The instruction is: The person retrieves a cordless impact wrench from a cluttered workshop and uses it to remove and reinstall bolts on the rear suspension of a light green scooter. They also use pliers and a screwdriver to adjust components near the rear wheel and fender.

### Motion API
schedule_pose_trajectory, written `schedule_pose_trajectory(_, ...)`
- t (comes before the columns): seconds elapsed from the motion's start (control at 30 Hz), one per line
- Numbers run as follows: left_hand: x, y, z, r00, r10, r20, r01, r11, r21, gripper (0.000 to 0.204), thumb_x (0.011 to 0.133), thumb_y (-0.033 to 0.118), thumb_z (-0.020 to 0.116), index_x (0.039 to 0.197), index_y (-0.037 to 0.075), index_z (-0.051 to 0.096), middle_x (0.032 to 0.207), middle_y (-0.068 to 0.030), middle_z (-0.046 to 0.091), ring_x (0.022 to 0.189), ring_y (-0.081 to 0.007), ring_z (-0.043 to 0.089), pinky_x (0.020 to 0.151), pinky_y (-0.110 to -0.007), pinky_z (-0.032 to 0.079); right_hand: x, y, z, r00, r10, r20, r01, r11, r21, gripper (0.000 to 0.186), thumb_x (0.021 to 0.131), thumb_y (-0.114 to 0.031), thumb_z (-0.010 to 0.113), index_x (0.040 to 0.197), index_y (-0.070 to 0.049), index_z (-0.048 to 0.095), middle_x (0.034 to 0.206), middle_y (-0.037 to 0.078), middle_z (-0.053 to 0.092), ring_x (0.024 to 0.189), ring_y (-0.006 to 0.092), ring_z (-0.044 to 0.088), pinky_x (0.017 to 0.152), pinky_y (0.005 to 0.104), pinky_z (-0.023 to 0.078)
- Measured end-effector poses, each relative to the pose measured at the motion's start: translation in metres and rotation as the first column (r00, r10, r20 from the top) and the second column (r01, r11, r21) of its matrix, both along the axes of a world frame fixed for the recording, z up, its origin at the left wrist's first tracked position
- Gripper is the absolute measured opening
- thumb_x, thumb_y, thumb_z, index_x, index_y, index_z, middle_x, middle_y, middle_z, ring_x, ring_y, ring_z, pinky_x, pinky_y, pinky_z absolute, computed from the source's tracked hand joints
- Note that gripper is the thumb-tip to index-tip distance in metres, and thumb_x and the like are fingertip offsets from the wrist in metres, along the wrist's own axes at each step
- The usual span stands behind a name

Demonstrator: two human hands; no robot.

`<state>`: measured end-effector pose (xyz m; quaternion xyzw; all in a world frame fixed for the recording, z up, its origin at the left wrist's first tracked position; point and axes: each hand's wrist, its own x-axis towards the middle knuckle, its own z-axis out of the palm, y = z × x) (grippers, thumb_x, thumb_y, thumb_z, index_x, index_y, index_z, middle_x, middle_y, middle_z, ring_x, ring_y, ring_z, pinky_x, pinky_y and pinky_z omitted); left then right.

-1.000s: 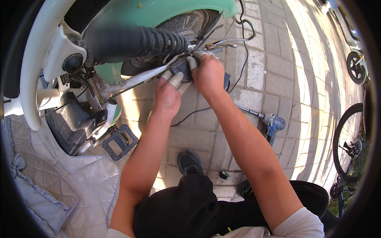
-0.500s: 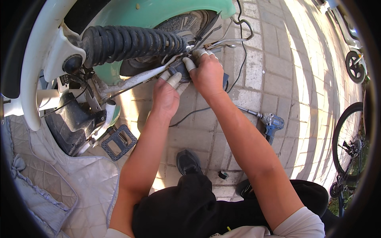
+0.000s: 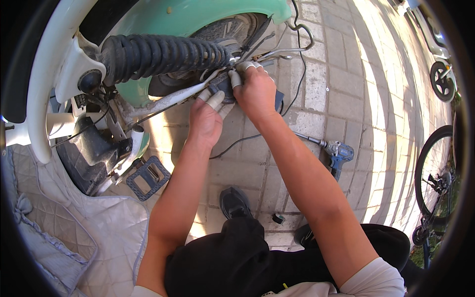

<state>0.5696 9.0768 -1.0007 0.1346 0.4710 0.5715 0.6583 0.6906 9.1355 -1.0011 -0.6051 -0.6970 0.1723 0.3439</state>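
White finger covers wrap several fingertips on both hands. My left hand [image 3: 205, 119] is closed on a dark block-like part [image 3: 227, 92] just below the wheel axle area; its kind is unclear. My right hand [image 3: 256, 94] is closed beside it, thumb and fingers pinched near the axle, and what they hold is hidden. A dark edge [image 3: 279, 98] shows to the right of that hand. Beyond the hands are the scooter's rear wheel [image 3: 232, 27], a green fender [image 3: 198, 15], a black coil shock absorber [image 3: 166, 55] and a dirty white swingarm bar [image 3: 168, 101].
A blue cordless power tool [image 3: 339, 153] with a long socket lies on the paving at right. A black cable [image 3: 303, 74] runs past the hands. A foot pedal [image 3: 148, 178] and a quilted cover [image 3: 109, 222] are at left. A small tape roll [image 3: 278, 218] lies near my shoe [image 3: 234, 202]; a bicycle wheel [image 3: 433, 173] stands far right.
My right hand has shifted very slightly to the left near the axle. Otherwise both hands keep the same place and grip.
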Motion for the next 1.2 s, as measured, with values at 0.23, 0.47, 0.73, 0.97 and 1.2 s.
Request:
schedule_pose_trajectory(0.23, 0.000, -0.001, -0.001, 1.000, 0.006, -0.001, -0.006, 1.000, 0.012, 0.045, 0.097, 0.007, 0.052, 0.141, 0.009, 0.046, 0.133, -0.0055, 0.056, 0.120, -0.0198, 0.055, 0.104, -0.040, 0.044, -0.002, -0.003, 0.003, 1.000, -0.022, 0.020, 0.022, 1.000, -0.014, 0.020, 0.085, -0.026, 0.068, 0.094, -0.007, 0.070, 0.083, 0.016, 0.065, 0.076, 0.0378, 0.064, 0.068, 0.0477, 0.051)
schedule_pose_trajectory(0.47, 0.000, -0.001, -0.002, 1.000, -0.001, 0.000, 0.001, 1.000, 0.021, 0.044, 0.097, 0.007, 0.053, 0.140, 0.010, 0.048, 0.132, -0.0043, 0.057, 0.119, -0.0194, 0.056, 0.104, -0.040, 0.044, -0.001, 0.000, -0.001, 0.998, 0.003, 0.067, -0.006, 0.999, 0.043, 0.021, 0.080, -0.025, 0.069, 0.080, -0.006, 0.063, 0.080, 0.013, 0.063, 0.076, 0.0336, 0.064, 0.065, 0.0473, 0.049)
schedule_pose_trajectory(0.73, 0.003, 0.000, 0.004, 0.999, 0.013, -0.033, -0.012, 1.000, 0.002, 0.044, 0.097, 0.004, 0.050, 0.141, 0.008, 0.046, 0.135, -0.0052, 0.055, 0.121, -0.0183, 0.054, 0.104, -0.040, 0.044, 0.002, 0.000, 0.004, 0.996, 0.028, 0.090, -0.025, 0.999, -0.037, 0.031, 0.085, -0.034, 0.068, 0.099, -0.007, 0.070, 0.081, 0.018, 0.065, 0.072, 0.0376, 0.064, 0.066, 0.0476, 0.051)
schedule_pose_trajectory(0.97, 0.006, -0.002, 0.004, 0.997, 0.016, -0.070, -0.019, 0.999, -0.047, 0.044, 0.098, 0.010, 0.055, 0.140, 0.010, 0.046, 0.130, -0.0036, 0.056, 0.119, -0.0185, 0.054, 0.106, -0.040, 0.043, 0.101, -0.043, 0.012, 0.942, -0.293, -0.161, 0.240, 0.928, -0.285, 0.044, 0.085, -0.034, 0.073, 0.112, -0.001, 0.067, 0.092, 0.020, 0.066, 0.083, 0.0345, 0.064, 0.076, 0.0417, 0.052)
schedule_pose_trajectory(1.2, 0.019, -0.026, -0.019, 1.000, -0.008, 0.000, 0.007, 0.987, -0.159, 0.038, 0.097, 0.017, 0.061, 0.133, 0.013, 0.049, 0.123, -0.0061, 0.059, 0.109, -0.0207, 0.057, 0.100, -0.042, 0.046, 0.318, -0.143, -0.072, 0.567, -0.748, 0.345, 0.824, 0.523, -0.217, 0.064, 0.082, -0.029, 0.076, 0.128, 0.009, 0.054, 0.127, 0.028, 0.054, 0.116, 0.0427, 0.054, 0.097, 0.0474, 0.045)
